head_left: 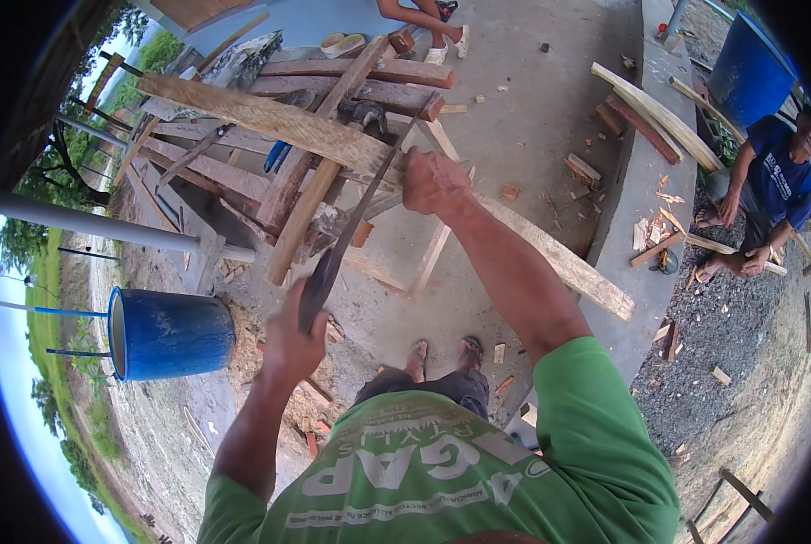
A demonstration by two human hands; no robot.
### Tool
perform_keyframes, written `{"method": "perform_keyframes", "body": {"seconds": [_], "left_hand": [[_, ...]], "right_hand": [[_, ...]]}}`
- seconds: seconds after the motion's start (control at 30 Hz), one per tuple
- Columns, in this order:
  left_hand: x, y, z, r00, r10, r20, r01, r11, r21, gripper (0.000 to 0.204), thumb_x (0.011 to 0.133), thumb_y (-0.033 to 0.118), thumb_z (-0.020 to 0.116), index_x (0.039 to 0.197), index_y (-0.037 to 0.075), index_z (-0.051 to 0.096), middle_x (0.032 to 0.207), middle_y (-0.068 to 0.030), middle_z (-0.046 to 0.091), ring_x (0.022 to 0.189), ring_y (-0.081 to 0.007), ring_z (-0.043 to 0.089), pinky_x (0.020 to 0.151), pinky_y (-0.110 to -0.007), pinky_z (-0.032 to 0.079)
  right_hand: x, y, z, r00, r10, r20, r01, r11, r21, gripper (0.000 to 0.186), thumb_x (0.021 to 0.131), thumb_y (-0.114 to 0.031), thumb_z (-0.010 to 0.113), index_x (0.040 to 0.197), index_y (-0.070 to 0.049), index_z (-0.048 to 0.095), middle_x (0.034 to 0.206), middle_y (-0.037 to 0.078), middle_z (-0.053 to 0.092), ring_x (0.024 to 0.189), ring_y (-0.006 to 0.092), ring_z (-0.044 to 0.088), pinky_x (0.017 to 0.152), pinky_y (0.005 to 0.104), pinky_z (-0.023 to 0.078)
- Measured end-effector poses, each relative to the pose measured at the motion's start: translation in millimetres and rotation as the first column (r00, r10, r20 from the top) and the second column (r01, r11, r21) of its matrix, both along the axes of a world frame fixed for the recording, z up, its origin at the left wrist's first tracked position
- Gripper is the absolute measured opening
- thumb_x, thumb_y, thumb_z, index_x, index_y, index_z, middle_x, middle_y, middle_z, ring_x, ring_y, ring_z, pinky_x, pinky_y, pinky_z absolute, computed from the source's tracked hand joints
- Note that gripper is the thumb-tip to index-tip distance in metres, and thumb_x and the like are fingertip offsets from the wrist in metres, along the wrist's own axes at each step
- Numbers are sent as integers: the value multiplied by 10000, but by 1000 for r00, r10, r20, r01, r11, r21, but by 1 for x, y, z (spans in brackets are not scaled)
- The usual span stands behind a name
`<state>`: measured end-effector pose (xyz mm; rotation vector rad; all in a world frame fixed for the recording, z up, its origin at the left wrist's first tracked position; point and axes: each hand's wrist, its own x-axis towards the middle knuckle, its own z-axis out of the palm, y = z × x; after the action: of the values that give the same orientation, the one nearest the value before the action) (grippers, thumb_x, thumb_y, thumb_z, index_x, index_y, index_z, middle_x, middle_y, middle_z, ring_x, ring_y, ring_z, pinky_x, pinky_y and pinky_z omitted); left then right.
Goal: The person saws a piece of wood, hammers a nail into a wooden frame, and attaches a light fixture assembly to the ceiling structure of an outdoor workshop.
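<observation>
My left hand (292,340) is closed round the grip of a handsaw (351,220), seen nearly edge-on. Its long tapering blade slants up and away across a light wooden plank (269,122), touching or very close to it; I cannot tell how deep it sits. Just right of the blade, my right hand (434,184) is closed on the plank. A pale length of wood (559,258) runs out beyond my right forearm; whether it is the same piece is unclear. Beneath the plank stand rough beams (319,177), with a dark metal tool (364,115) lying among them.
Wood offcuts (582,170) litter the concrete floor. A blue barrel (171,334) lies at the left beside a grey pipe (97,220). On the right, long boards (664,118) lean on a low ledge, near a seated person (768,181). Another person's legs (432,27) show at the far side.
</observation>
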<state>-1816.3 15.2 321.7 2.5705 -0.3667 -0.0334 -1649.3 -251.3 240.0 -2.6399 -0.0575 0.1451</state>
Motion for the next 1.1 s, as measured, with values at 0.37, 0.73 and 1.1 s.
{"method": "perform_keyframes", "body": {"seconds": [0.37, 0.73, 1.1], "left_hand": [[85, -46, -23, 990, -11, 143, -8, 991, 134, 540, 898, 95, 652, 1394, 47, 443, 1075, -301, 665, 990, -478, 661, 821, -494, 549], [15, -5, -11, 991, 96, -95, -93, 995, 32, 513, 905, 110, 648, 1373, 6, 466, 1035, -322, 669, 1009, -443, 681, 832, -458, 571], [-112, 53, 23, 999, 37, 1, -37, 998, 44, 544, 864, 41, 643, 1375, 3, 461, 1077, -269, 689, 931, -403, 723, 776, -451, 612]], "right_hand": [[0, 24, 18, 999, 44, -17, -44, 999, 20, 376, 786, -99, 640, 1134, 33, 585, 1028, 237, 705, 1004, 366, 703, 861, 420, 570], [5, 15, 14, 998, 39, 44, -38, 999, -11, 337, 782, -105, 633, 1086, 33, 591, 980, 262, 700, 985, 389, 699, 856, 441, 567], [-6, 12, 4, 999, 12, 37, -12, 1000, 15, 382, 755, -61, 650, 1113, 64, 609, 1056, 267, 684, 1000, 389, 688, 872, 437, 566]]}}
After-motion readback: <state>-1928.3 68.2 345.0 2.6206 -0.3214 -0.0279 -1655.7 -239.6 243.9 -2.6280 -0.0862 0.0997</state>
